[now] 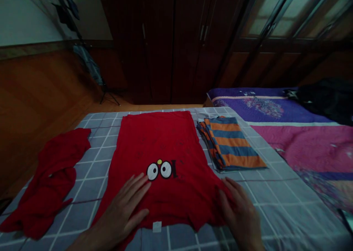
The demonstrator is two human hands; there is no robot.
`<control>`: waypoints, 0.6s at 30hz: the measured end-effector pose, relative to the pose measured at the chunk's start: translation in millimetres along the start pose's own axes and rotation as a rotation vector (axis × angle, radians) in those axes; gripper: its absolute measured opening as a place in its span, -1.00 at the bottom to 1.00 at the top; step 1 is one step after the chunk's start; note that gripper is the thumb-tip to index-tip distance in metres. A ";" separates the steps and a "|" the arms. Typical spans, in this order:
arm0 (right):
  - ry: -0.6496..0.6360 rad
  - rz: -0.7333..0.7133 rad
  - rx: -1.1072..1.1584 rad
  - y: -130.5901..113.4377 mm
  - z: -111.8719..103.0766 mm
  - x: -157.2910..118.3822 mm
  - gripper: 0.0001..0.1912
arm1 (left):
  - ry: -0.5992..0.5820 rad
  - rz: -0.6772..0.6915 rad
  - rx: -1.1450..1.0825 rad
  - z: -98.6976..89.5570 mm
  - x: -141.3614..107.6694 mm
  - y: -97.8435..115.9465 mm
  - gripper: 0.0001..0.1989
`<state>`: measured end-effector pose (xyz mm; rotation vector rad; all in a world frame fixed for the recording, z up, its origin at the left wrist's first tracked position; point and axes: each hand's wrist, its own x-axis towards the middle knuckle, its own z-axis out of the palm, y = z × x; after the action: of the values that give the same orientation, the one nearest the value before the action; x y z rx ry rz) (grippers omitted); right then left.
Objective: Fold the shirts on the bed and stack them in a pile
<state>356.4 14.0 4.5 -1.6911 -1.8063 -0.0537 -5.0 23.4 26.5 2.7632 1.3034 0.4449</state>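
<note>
A red T-shirt (160, 137) lies spread on the checked bedsheet, its neck end with a white label (157, 227) toward me. Two cartoon eyes (159, 170) are printed on it. My left hand (124, 207) rests flat on the shirt's left part, fingers stretched out beside the print. Over the sleeve on the right is my right hand (242, 214), thumb and fingers apart; no grip on the cloth is visible.
Folded orange and blue striped clothes (234, 142) lie right of the shirt. A crumpled red garment (52, 177) is on the left. The grey checked bedsheet (264, 192) lies beneath. Beyond are a purple and pink bed (298, 144), a dark wardrobe (171, 45) and a clothes stand (88, 63).
</note>
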 end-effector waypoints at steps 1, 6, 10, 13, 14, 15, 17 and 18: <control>-0.056 0.073 -0.083 17.2 -4.6 -1.7 -0.65 | -0.028 0.064 -0.085 -5.1 14.5 13.1 -0.45; -0.287 0.331 -0.061 36.0 -17.7 1.1 -0.68 | -0.312 0.353 -0.321 -2.2 83.3 81.7 -0.45; -0.338 0.645 0.340 19.0 -21.0 15.2 -0.69 | -0.375 0.426 -0.164 29.9 105.0 110.6 -0.65; -0.350 0.806 0.711 16.6 -23.2 22.0 -0.66 | -0.359 0.377 -0.187 47.8 106.1 111.4 -0.89; -0.367 0.867 0.820 17.5 -24.7 23.1 -0.66 | -0.340 0.336 -0.266 50.3 106.0 109.2 -0.90; -0.383 0.922 0.922 18.7 -26.5 23.7 -0.65 | -0.316 0.279 -0.376 51.0 106.1 106.6 -0.88; -0.367 0.999 1.092 21.3 -31.3 24.0 -0.54 | -0.261 0.097 -0.642 49.5 107.8 100.8 -0.83; -0.339 1.017 1.149 22.3 -33.8 23.9 -0.50 | -0.241 -0.017 -0.783 48.2 109.3 98.0 -0.82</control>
<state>392.1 23.5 33.7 -1.4852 -0.6189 1.4473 147.6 47.4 22.7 2.0683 0.8454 0.4715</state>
